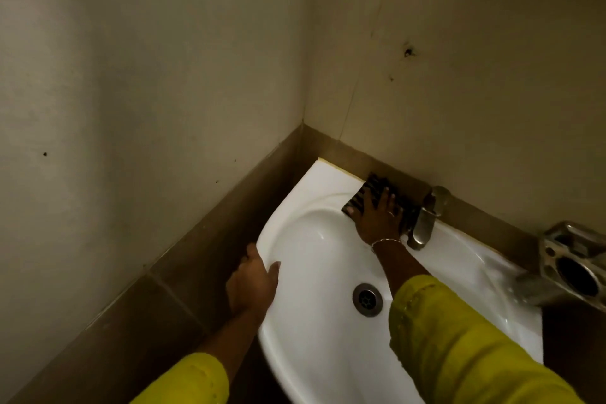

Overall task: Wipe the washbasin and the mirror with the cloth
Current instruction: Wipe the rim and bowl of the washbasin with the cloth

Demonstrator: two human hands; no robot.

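A white washbasin [314,272] is fixed in the corner of two beige walls. On its back ledge lies a dark striped cloth [372,188], just left of the metal tap [424,218]. My right hand [378,216] presses flat on the cloth with fingers spread. My left hand [252,282] grips the basin's left rim, thumb on top, fingers hidden under the edge. Both arms wear yellow sleeves. The drain [367,299] sits in the bowl's middle. No mirror is in view.
A metal soap and brush holder [572,267] juts from the wall at the right, over the basin's edge. A brown tile band [203,233] runs along both walls at basin height. The wall above is bare with small holes.
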